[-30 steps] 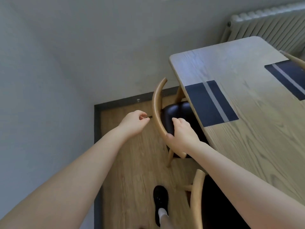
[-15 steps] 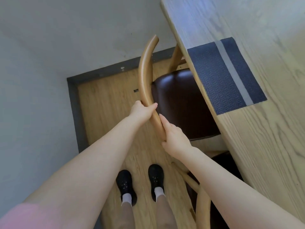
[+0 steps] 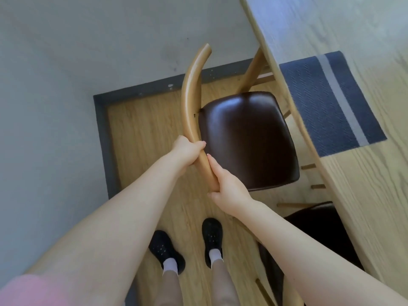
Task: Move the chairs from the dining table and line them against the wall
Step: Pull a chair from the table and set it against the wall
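1. Your left hand (image 3: 187, 150) is wrapped around the curved light-wood backrest rail (image 3: 191, 102) of the wooden chair with the dark brown leather seat (image 3: 247, 140).
2. Your right hand (image 3: 227, 184) grasps the same rail just below, near its lower end.
3. The chair stands beside the light oak dining table (image 3: 364, 206), its seat mostly outside the table edge, near the grey wall (image 3: 66, 62).
4. A navy placemat with a grey stripe (image 3: 331, 102) lies on the table.

A chair (image 3: 247, 138) sits left of the dining table (image 3: 362, 195), with a placemat (image 3: 331, 102) on the table.
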